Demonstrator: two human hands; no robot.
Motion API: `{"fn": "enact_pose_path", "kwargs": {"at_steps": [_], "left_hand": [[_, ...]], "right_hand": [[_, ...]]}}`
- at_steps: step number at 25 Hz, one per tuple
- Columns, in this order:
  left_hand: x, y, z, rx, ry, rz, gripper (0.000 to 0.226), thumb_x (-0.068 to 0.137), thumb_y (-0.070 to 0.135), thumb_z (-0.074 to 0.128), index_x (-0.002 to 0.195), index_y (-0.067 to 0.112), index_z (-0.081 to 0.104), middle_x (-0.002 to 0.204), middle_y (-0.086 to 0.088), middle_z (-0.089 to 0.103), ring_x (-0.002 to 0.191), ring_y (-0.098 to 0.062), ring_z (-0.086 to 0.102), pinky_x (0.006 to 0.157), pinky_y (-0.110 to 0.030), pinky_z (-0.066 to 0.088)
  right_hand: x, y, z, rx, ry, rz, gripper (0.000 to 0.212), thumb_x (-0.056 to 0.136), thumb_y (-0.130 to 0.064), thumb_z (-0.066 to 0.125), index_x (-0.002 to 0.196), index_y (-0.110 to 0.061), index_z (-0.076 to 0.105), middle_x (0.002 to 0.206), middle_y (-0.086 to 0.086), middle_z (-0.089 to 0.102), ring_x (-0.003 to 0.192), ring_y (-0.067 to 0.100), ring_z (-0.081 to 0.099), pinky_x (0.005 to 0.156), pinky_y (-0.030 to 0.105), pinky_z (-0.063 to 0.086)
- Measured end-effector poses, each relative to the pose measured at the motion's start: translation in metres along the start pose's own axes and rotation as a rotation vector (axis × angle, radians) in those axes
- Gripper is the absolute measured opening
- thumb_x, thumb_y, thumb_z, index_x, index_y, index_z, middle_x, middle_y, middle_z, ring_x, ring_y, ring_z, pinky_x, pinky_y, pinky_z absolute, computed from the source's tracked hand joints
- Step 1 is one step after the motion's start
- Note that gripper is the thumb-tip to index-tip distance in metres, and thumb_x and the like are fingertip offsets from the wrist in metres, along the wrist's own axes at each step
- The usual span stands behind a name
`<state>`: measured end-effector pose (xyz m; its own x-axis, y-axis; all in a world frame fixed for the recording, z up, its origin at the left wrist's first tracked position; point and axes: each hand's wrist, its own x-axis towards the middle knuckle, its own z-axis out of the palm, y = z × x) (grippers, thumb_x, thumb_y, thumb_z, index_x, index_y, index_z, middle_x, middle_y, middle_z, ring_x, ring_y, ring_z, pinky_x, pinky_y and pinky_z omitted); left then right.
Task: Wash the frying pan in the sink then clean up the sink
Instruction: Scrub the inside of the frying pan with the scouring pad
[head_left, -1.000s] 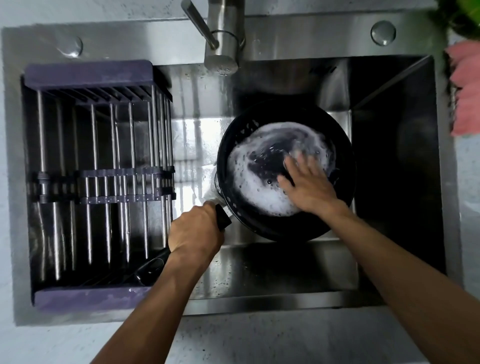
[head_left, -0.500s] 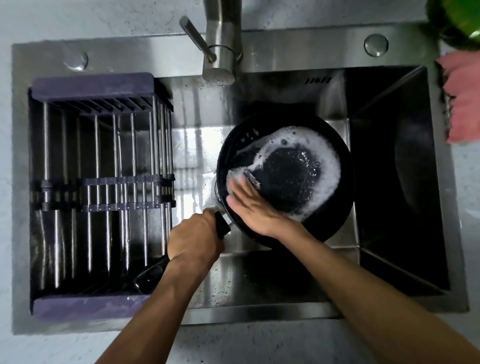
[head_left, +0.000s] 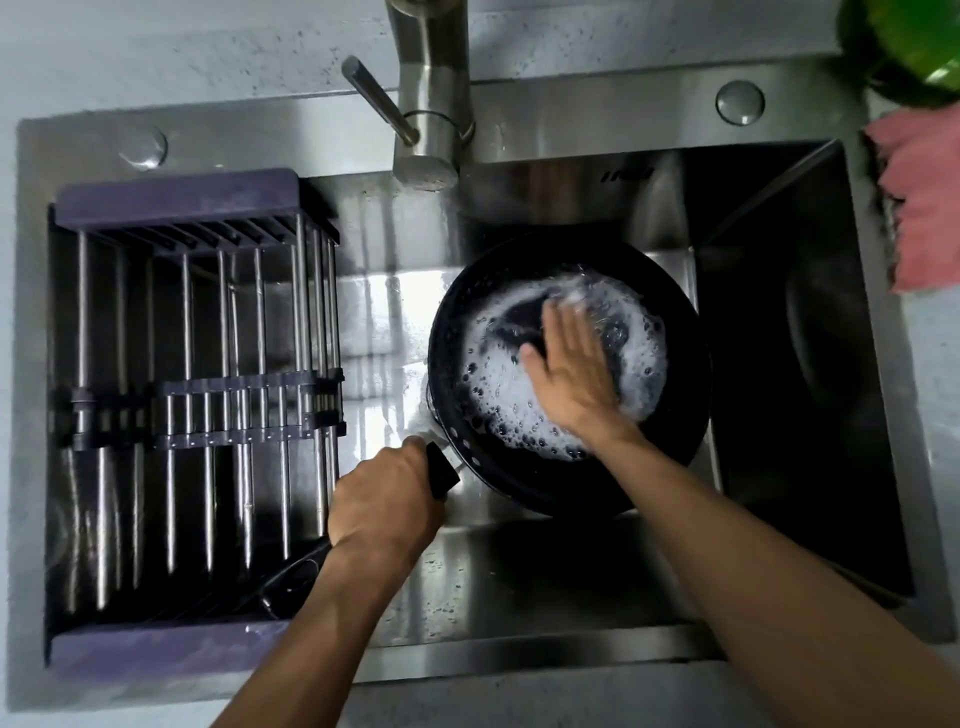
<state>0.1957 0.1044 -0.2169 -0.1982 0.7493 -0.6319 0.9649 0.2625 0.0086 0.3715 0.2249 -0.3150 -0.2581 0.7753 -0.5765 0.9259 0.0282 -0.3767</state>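
Now right hand (head_left: 574, 371) farther up frying pan (head_left: 675, 467), perhaps over sponge.

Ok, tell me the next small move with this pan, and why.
Probably sweep the right hand down toward the near rim: foam covers the frying pan floor, its far left is already wiped dark, and the left hand steadies the handle.

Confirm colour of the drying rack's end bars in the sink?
Purple, with steel rods between them; the drying rack shows clearly in the head view.
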Motion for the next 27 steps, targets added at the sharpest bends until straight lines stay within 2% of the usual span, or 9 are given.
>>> {"fn": "enact_pose_path", "kwargs": {"at_steps": [3, 6, 11, 13, 15, 18, 22, 25, 27], "left_hand": [[0.000, 0.000, 0.001, 0.006, 0.009, 0.006, 0.036, 0.086, 0.040, 0.063, 0.114, 0.023, 0.050, 0.102, -0.004, 0.065, 0.094, -0.026, 0.066, 0.069, -0.033, 0.046], [0.002, 0.000, 0.001, -0.002, 0.000, 0.004, 0.035, 0.086, 0.040, 0.064, 0.114, 0.023, 0.051, 0.101, -0.004, 0.065, 0.092, -0.026, 0.066, 0.067, -0.032, 0.044], [0.001, 0.000, 0.004, 0.014, 0.017, -0.018, 0.032, 0.085, 0.035, 0.063, 0.112, 0.022, 0.052, 0.097, -0.003, 0.066, 0.088, -0.026, 0.066, 0.063, -0.031, 0.041], [0.001, 0.001, 0.002, 0.015, 0.021, -0.037, 0.030, 0.086, 0.032, 0.062, 0.112, 0.020, 0.052, 0.096, -0.003, 0.065, 0.086, -0.026, 0.066, 0.062, -0.031, 0.040], [-0.002, 0.003, 0.001, 0.017, 0.032, -0.036, 0.029, 0.087, 0.027, 0.062, 0.112, 0.019, 0.052, 0.094, -0.004, 0.064, 0.084, -0.026, 0.065, 0.061, -0.031, 0.040], [-0.004, 0.003, 0.001, 0.013, 0.044, -0.060, 0.031, 0.085, 0.026, 0.066, 0.113, 0.019, 0.053, 0.094, -0.006, 0.065, 0.084, -0.027, 0.065, 0.061, -0.031, 0.040], [-0.007, 0.007, 0.000, -0.018, 0.050, -0.069, 0.032, 0.084, 0.028, 0.068, 0.111, 0.019, 0.055, 0.086, -0.005, 0.060, 0.074, -0.026, 0.057, 0.062, -0.031, 0.039], [0.000, 0.005, -0.001, -0.002, 0.039, -0.091, 0.032, 0.084, 0.028, 0.068, 0.112, 0.019, 0.055, 0.093, -0.005, 0.064, 0.082, -0.027, 0.063, 0.062, -0.031, 0.038], [-0.002, 0.006, -0.001, 0.013, 0.032, -0.077, 0.030, 0.085, 0.026, 0.065, 0.113, 0.019, 0.054, 0.095, -0.005, 0.065, 0.087, -0.027, 0.065, 0.062, -0.030, 0.038]], "right_hand": [[0.014, -0.001, -0.009, -0.128, -0.070, -0.369, 0.069, 0.106, -0.050, 0.019, 0.157, -0.023, -0.018, 0.161, 0.001, -0.029, 0.146, 0.016, -0.027, 0.121, 0.038, -0.013], [0.023, 0.039, -0.033, -0.408, 0.163, -0.111, 0.072, 0.103, -0.050, 0.020, 0.160, -0.014, -0.005, 0.166, 0.010, -0.018, 0.152, 0.025, -0.018, 0.124, 0.043, -0.005], [0.006, 0.061, -0.036, -0.568, -0.023, -0.212, 0.069, 0.104, -0.052, 0.021, 0.155, -0.006, 0.024, 0.163, 0.019, 0.021, 0.153, 0.031, 0.009, 0.125, 0.044, -0.004], [-0.004, 0.064, -0.057, -0.637, -0.002, -0.059, 0.073, 0.103, -0.053, 0.018, 0.156, -0.003, 0.018, 0.165, 0.018, 0.014, 0.154, 0.033, 0.005, 0.125, 0.045, -0.005], [-0.048, 0.084, -0.054, -0.627, -0.152, -0.044, 0.076, 0.102, -0.055, 0.015, 0.158, -0.004, 0.011, 0.166, 0.018, -0.002, 0.154, 0.030, -0.005, 0.124, 0.041, -0.006], [-0.099, 0.081, -0.038, -0.595, -0.306, -0.012, 0.079, 0.099, -0.059, 0.008, 0.156, -0.006, 0.021, 0.166, 0.016, 0.011, 0.154, 0.027, 0.006, 0.124, 0.039, 0.002], [-0.107, 0.061, -0.031, -0.435, -0.463, -0.080, 0.065, 0.105, -0.052, 0.025, 0.156, -0.010, 0.026, 0.166, 0.009, 0.017, 0.153, 0.023, 0.012, 0.122, 0.033, 0.008], [-0.118, 0.065, -0.042, -0.518, -0.332, -0.114, 0.071, 0.102, -0.058, 0.019, 0.155, -0.011, 0.028, 0.163, 0.009, 0.025, 0.150, 0.024, 0.019, 0.121, 0.033, 0.012], [-0.129, 0.040, -0.028, -0.341, -0.467, -0.179, 0.070, 0.102, -0.058, 0.018, 0.156, -0.015, 0.025, 0.164, 0.007, 0.021, 0.151, 0.024, 0.018, 0.121, 0.031, 0.010]]}}
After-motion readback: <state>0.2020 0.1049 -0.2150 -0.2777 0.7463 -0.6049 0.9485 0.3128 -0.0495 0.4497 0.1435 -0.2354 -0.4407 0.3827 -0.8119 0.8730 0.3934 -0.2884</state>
